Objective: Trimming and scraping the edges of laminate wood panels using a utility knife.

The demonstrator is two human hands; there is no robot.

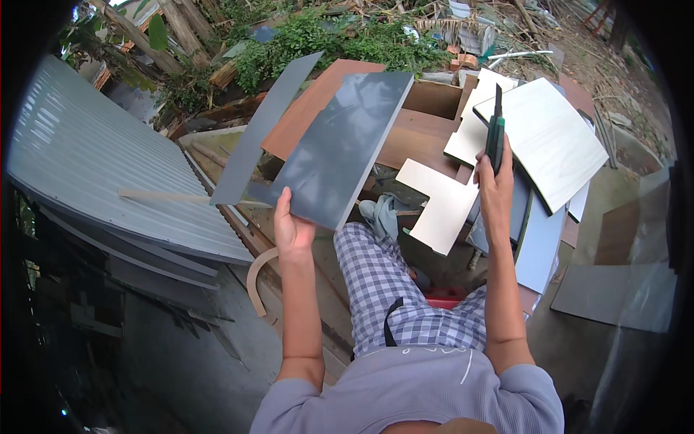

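My left hand (293,231) grips the lower left corner of a dark grey board (347,141), thumb on its face. The board is tilted, its far end pointing up and right, and its pale cut edge faces right. Wrapped round a green and black utility knife (496,139) is my right hand (494,189); the dark blade points away from me. Just below that hand lies a cream board (437,199) with a notch cut into it. The fingers of my left hand under the board are hidden.
Brown boards (416,137) and a grey strip (264,130) lie beyond. At right, a white wood-grain board (553,137) rests on stacked panels. Corrugated metal sheeting (108,159) covers the left side. A curved wooden piece (256,282) sits near my left forearm. Green plants (325,50) grow behind.
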